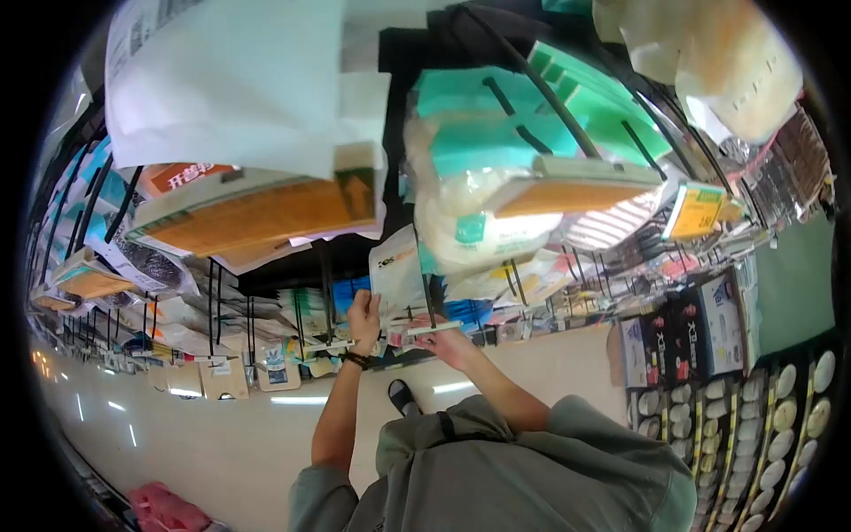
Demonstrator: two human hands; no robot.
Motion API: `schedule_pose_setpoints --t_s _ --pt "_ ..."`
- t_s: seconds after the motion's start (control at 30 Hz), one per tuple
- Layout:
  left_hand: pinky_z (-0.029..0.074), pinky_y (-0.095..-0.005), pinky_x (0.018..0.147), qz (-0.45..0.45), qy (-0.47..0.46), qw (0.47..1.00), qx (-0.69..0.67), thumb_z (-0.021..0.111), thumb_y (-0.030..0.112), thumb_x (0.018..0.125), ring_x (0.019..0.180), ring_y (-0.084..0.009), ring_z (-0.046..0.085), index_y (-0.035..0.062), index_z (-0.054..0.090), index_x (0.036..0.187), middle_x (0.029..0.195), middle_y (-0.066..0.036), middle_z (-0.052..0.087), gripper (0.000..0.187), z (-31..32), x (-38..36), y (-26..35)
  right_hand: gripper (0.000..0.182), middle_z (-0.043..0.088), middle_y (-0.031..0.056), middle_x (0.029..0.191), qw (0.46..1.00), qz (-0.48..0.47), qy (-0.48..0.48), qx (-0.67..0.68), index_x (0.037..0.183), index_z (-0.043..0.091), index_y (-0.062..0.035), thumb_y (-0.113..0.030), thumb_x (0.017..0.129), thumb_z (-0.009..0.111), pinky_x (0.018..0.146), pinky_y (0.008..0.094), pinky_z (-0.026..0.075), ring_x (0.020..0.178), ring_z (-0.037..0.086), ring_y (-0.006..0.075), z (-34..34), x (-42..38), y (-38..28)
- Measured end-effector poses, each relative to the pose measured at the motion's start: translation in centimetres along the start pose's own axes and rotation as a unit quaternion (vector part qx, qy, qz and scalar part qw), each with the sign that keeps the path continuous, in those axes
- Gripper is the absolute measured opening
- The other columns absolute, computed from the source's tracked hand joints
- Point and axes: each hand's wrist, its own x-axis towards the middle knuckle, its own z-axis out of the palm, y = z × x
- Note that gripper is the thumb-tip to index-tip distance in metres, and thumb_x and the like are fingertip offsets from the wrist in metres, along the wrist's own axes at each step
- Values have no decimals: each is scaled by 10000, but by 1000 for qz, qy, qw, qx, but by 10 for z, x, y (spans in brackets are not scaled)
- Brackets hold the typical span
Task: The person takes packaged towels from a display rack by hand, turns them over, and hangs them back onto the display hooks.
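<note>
A white packet [396, 270] with dark print near its top left hangs among the shelf hooks, in the middle of the head view. At its lower left edge is my left hand [363, 321], fingers closed on the packet and a dark beaded bracelet at the wrist. My right hand [446, 344] is curled at the packet's lower right, just under a pale label holder [434, 329] at a hook's end. That holder hides part of the right fingers, so their hold is less plain. Blue packs [468, 311] hang behind the right hand.
Large packs hang close overhead, among them a teal-and-white bag [483, 195] and a white pack [222, 80]. Black hooks [550, 84] jut toward me. Boxes [678, 337] and racks of round pale items [753, 443] stand right. A pink bundle [167, 508] lies lower left.
</note>
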Motion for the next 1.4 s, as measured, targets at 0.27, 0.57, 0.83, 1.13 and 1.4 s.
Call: schedule_pose_setpoints --t_s 0.27,0.57,0.83,1.13,1.4 --pt "438 -223 714 -44 3 993 -107 526 76 995 780 -70 548 -22 572 982 871 -51 643 109 -20 -100 50 642 529 93 1278 956 -145 134 -217 1430 360 -51 -235 906 683 969 315 427 1141 521 194 -40 -37 61" --pt "437 -220 729 -59 -47 991 -109 515 134 1018 796 -57 547 -11 578 1040 914 -23 648 160 -62 -203 83 376 668 26 1092 991 -93 -3 -95 1283 581 -15 -132 932 648 847 239 461 954 598 76 -38 -196 121" --pt "434 -209 696 -131 -128 978 -105 504 144 1026 774 -49 547 -13 581 1088 897 -7 638 186 -101 -338 65 514 634 26 1143 987 -127 31 -91 1412 453 -48 -122 939 639 871 264 467 1009 574 84 5 -343 227" --pt "498 -281 860 -229 -249 925 -174 585 21 937 1027 -151 624 4 429 1387 1181 -105 646 476 -100 -437 72 532 638 21 1112 984 -114 114 -74 1421 441 -82 -137 930 639 782 228 459 964 559 70 6 -424 303" --pt "489 -308 894 -182 -267 930 -174 597 -28 912 1062 -173 611 7 360 1420 1191 -141 631 562 -86 -451 98 607 586 46 1264 977 -162 137 -33 1462 381 -67 -63 909 631 972 290 445 1136 552 122 4 -457 301"
